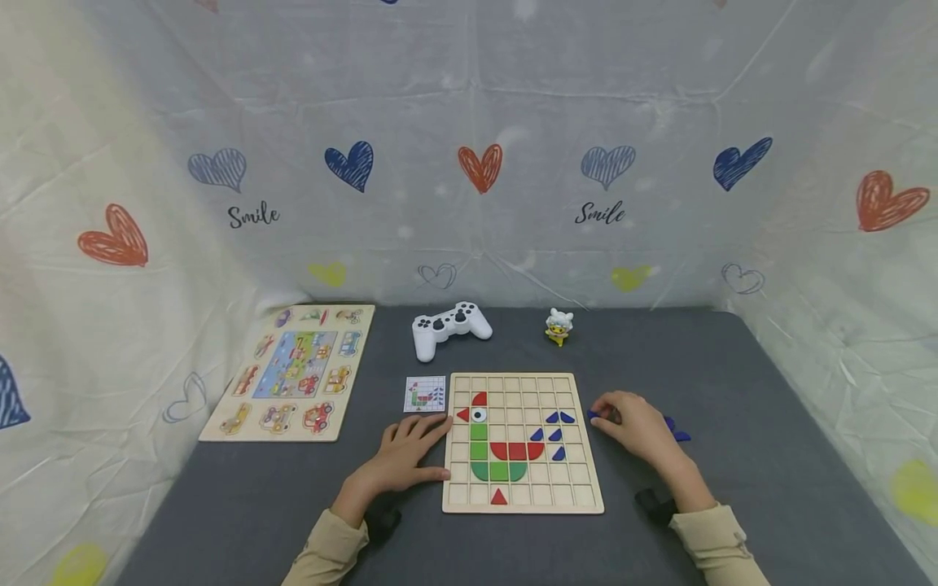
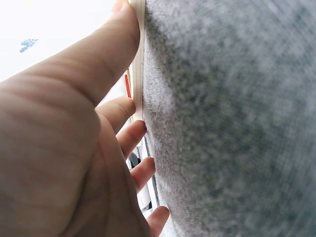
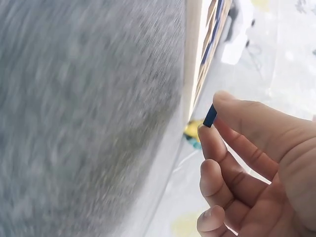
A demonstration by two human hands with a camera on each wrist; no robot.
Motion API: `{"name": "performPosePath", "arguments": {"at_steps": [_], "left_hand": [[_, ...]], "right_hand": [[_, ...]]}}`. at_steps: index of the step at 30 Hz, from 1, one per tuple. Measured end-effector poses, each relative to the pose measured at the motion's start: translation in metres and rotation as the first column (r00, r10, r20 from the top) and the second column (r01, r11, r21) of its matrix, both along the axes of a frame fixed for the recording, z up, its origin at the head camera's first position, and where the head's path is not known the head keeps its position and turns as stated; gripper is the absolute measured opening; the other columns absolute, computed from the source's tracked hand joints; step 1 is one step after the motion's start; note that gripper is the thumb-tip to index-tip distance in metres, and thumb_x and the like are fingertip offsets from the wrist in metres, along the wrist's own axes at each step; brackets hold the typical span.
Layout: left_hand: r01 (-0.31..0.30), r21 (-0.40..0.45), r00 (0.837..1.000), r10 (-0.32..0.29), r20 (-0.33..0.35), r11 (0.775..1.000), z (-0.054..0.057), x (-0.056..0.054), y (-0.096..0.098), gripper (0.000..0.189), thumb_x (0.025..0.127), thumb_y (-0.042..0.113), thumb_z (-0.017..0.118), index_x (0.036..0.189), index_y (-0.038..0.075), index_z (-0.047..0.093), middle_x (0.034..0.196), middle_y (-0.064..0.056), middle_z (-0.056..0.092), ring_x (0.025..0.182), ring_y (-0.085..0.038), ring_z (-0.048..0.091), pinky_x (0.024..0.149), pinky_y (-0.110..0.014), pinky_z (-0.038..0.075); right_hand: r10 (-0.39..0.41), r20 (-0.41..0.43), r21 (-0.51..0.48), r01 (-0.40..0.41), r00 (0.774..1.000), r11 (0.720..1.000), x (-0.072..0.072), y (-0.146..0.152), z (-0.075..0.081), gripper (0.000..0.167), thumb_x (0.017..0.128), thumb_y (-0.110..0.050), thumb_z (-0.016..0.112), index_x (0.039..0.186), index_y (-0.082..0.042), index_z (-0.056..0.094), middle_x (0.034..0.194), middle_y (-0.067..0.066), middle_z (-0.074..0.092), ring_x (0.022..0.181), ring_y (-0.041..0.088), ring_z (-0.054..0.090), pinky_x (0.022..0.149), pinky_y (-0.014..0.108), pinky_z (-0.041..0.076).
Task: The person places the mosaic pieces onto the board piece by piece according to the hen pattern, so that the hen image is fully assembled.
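Observation:
A wooden grid board lies on the table, with red, green and blue tiles forming a bird and a round eye tile at its head. My left hand lies with spread fingers at the board's left side, thumb and index fingertip right at its edge. Just off the right edge, my right hand pinches a small blue tile between thumb and index finger. More blue tiles lie on the table, partly hidden behind that hand. A red triangle tile sits in the bottom row.
Left of the board is a small picture card showing a bird pattern. Farther back stand a white game controller and a little figurine. A wooden vehicle puzzle occupies the table's left side. Hanging cloth borders the dark tabletop.

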State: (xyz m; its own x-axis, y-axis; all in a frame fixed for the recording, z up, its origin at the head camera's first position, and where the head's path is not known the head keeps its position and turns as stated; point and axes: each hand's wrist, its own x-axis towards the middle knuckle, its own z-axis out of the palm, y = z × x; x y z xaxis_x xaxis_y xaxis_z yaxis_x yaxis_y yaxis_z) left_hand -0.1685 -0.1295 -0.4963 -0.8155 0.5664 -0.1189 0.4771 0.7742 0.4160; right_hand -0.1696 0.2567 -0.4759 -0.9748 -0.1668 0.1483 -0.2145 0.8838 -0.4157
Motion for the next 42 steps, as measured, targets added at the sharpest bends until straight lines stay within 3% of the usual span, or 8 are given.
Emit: {"name": "performPosePath", "arguments": {"at_steps": [16, 31, 42], "left_hand": [[0.005, -0.012, 1.000, -0.005, -0.016, 1.000, 0.000, -0.001, 0.001, 0.081, 0.081, 0.057, 0.059, 0.147, 0.021, 0.029, 0.148, -0.003, 0.029, 0.131, -0.034, 0.024, 0.100, -0.061, 0.018], [0.006, -0.009, 1.000, -0.006, -0.010, 1.000, 0.001, -0.001, 0.001, 0.081, 0.082, 0.056, 0.059, 0.147, 0.021, 0.029, 0.147, -0.004, 0.030, 0.131, -0.035, 0.024, 0.100, -0.061, 0.018], [-0.001, 0.004, 1.000, 0.001, -0.009, 1.000, 0.001, 0.001, 0.001, 0.080, 0.082, 0.055, 0.060, 0.147, 0.021, 0.029, 0.147, -0.004, 0.030, 0.131, -0.035, 0.025, 0.100, -0.061, 0.018]], "right_hand": [[0.061, 0.058, -0.009, -0.060, 0.996, 0.998, 0.009, -0.026, -0.003, 0.012, 0.078, -0.022, 0.074, 0.086, -0.016, 0.067, 0.073, -0.010, 0.054, 0.059, 0.005, 0.042, 0.054, 0.023, 0.035], [0.088, 0.069, -0.010, -0.087, 0.994, 0.996, 0.011, -0.031, -0.002, 0.009, 0.078, -0.009, 0.073, 0.086, -0.013, 0.070, 0.077, -0.006, 0.059, 0.064, 0.005, 0.047, 0.058, 0.024, 0.040], [0.107, 0.088, 0.018, -0.109, 0.990, 0.994, 0.013, -0.034, 0.003, 0.010, 0.078, -0.010, 0.073, 0.088, -0.012, 0.071, 0.078, -0.005, 0.061, 0.065, 0.005, 0.048, 0.059, 0.025, 0.041]]}}
